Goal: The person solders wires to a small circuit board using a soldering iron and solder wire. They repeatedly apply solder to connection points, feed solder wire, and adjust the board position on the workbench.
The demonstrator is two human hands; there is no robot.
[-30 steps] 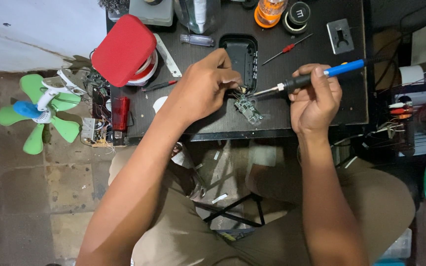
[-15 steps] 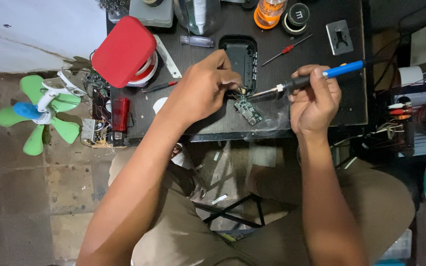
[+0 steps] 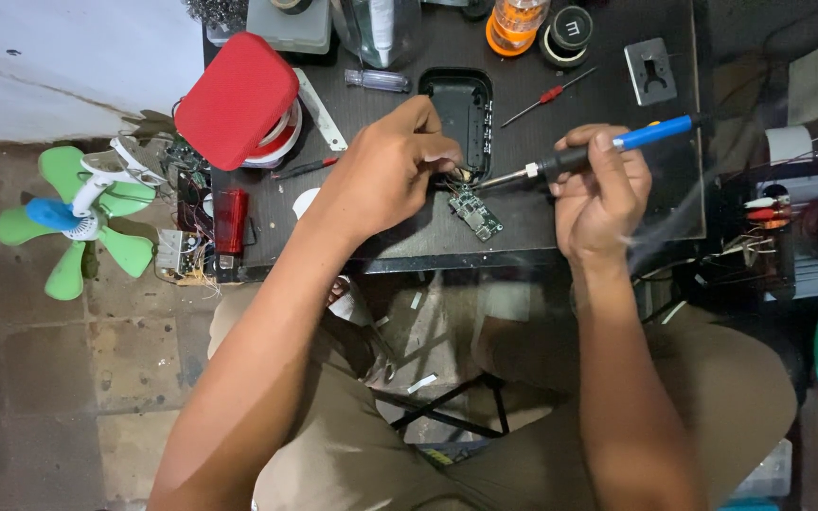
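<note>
Head view: the right hand (image 3: 600,194) is clenched around a blue-handled soldering iron (image 3: 587,157), its metal tip reaching left to a spot just beside the left fingertips. The left hand (image 3: 385,170) is curled down on the dark table (image 3: 542,222), its fingertips pinched together; what they pinch is too small to tell, though it sits at the upper end of a small green circuit board (image 3: 476,213). That board lies just below the fingertips and the iron's tip, near the table's front edge. Behind the left fingers lies an open black plastic case (image 3: 462,109). A red screwdriver (image 3: 548,96) rests beyond the right fingers. Left of the left hand sits a red rounded box (image 3: 237,99), and well apart on the floor lies a green fan (image 3: 78,216).
</note>
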